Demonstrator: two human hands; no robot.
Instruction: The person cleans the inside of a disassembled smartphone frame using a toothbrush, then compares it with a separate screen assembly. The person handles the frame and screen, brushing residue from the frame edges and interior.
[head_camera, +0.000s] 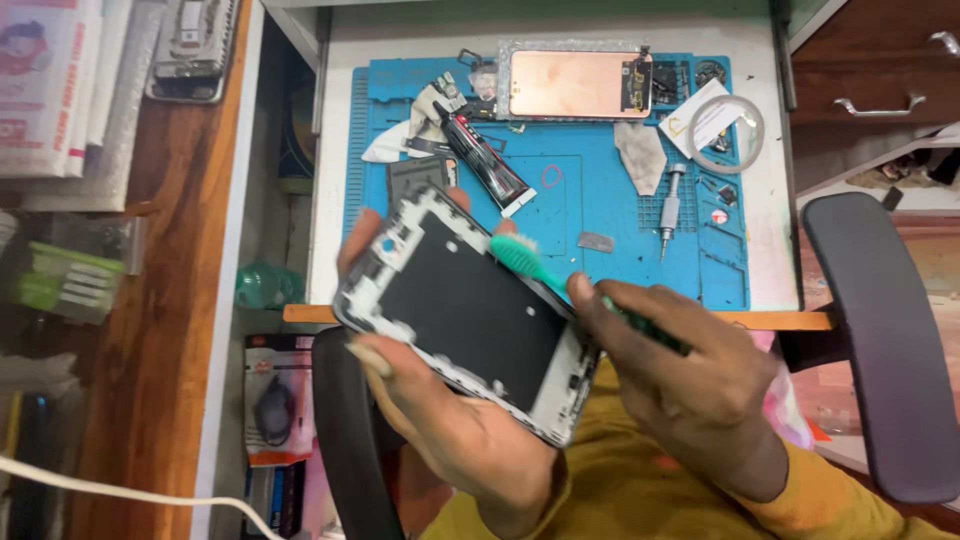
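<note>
My left hand (440, 410) grips an opened phone frame (465, 305) from below, tilted, with its dark inner plate facing up. My right hand (680, 375) holds a green toothbrush (530, 262), and the bristled head rests on the frame's upper right edge. Both hands hover in front of the blue work mat (590, 215), above my lap and yellow sleeves.
On the mat lie a copper-backed phone screen (578, 84), a black glue tube (485, 160), a small screwdriver (670, 208), a tape roll (726, 133) and a grey cloth (640, 155). A black chair armrest (880, 340) stands right; a wooden shelf (150, 330) with boxes left.
</note>
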